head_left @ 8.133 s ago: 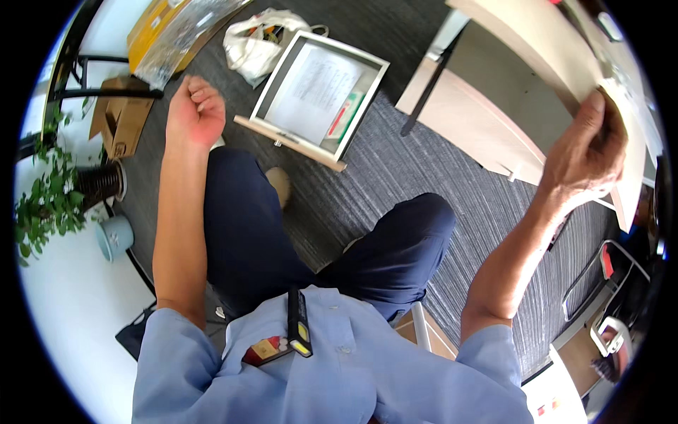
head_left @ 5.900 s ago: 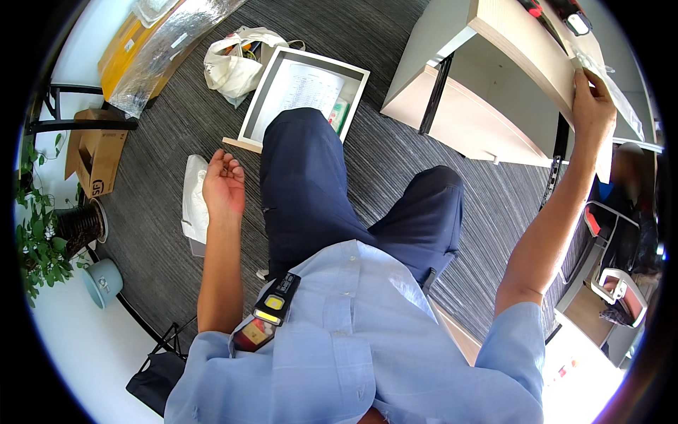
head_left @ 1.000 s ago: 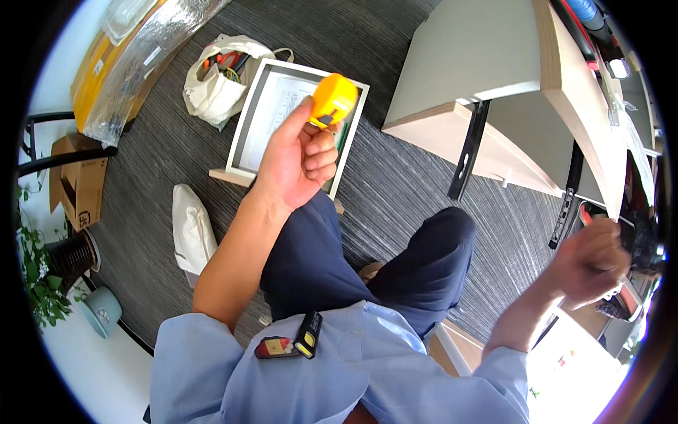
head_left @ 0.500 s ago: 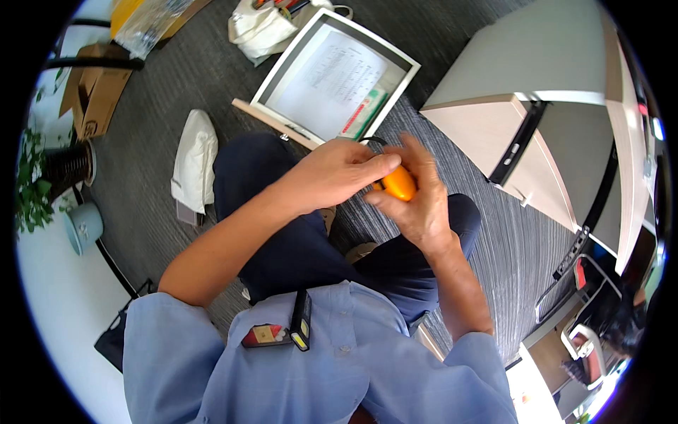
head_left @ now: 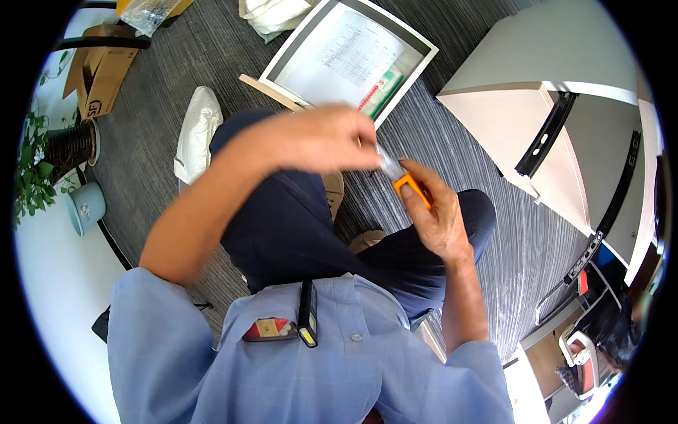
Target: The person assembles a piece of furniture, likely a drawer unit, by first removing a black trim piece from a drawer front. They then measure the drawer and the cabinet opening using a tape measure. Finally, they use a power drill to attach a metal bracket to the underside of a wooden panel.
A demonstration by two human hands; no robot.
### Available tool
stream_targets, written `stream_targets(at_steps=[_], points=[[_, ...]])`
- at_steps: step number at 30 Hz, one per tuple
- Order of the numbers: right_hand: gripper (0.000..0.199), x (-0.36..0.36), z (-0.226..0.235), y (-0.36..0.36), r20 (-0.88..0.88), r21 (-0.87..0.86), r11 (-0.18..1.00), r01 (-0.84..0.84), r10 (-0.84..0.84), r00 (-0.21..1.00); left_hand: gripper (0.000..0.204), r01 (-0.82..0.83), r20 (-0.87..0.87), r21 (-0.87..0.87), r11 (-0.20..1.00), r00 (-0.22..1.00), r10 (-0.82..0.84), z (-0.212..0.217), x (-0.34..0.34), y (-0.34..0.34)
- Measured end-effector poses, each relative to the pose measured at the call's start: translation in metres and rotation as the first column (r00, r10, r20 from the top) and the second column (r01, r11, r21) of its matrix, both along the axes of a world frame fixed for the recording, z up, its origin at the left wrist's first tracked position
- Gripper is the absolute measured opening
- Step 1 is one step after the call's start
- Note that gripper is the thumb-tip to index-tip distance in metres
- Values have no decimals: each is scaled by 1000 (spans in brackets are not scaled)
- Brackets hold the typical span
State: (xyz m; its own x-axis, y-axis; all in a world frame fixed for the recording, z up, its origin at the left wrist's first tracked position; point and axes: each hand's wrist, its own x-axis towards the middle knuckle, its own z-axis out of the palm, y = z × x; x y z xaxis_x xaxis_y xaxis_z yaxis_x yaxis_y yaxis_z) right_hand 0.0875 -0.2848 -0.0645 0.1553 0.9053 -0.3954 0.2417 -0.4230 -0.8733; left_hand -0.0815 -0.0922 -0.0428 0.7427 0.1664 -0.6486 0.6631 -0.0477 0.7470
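My right hand (head_left: 436,212) grips an orange-bodied handheld object (head_left: 413,189), thumb on its near face. From its upper end sticks out a clear or silvery piece (head_left: 390,167); the object's exact kind cannot be made out. My left hand (head_left: 332,138) is smeared by motion, its fingertips close beside that clear end. Whether it touches the piece or holds anything is unclear. Beyond both hands a white-framed drawer (head_left: 417,65) lies on the floor, with a printed sheet (head_left: 357,53) and a green-and-white packet (head_left: 383,92) inside.
Rightward stands a pale cabinet (head_left: 515,120) with black slide rails (head_left: 547,134) exposed. A white cloth bag (head_left: 198,134) lies left of my knee. Farther left are a cardboard box (head_left: 106,74), a potted plant (head_left: 32,169) and a light-blue pot (head_left: 86,208). Another bag (head_left: 272,15) sits behind the drawer.
My left hand has drawn back leftward from the orange object, uncovering its clear end. My right hand has shifted slightly right and down, still holding it. The whole view has shifted a little.
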Motion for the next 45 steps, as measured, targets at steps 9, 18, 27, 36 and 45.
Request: stream_targets(at_steps=[9, 18, 27, 36, 45], points=[[35, 64, -62, -9, 179, -340, 940, 23, 41, 983, 33, -319, -92, -83, 944, 946, 312, -90, -75, 139], [37, 32, -112, 17, 315, -362, 932, 26, 96, 944, 33, -701, -78, -254, 667, 702, 708, -170, -119, 145], [39, -10, -140, 58, 384, -437, 896, 85, 101, 918, 34, -986, 232, 150, 71, 105, 967, -218, -179, 143], [38, -35, -146, 74, 448, -495, 860, 122, 133, 884, 34, -857, 353, 509, 79, 292, 889, -236, -172, 102], [37, -26, -135, 63, 431, -489, 863, 128, 111, 896, 39, -908, 427, 396, -136, 51, 903, -238, -160, 80]])
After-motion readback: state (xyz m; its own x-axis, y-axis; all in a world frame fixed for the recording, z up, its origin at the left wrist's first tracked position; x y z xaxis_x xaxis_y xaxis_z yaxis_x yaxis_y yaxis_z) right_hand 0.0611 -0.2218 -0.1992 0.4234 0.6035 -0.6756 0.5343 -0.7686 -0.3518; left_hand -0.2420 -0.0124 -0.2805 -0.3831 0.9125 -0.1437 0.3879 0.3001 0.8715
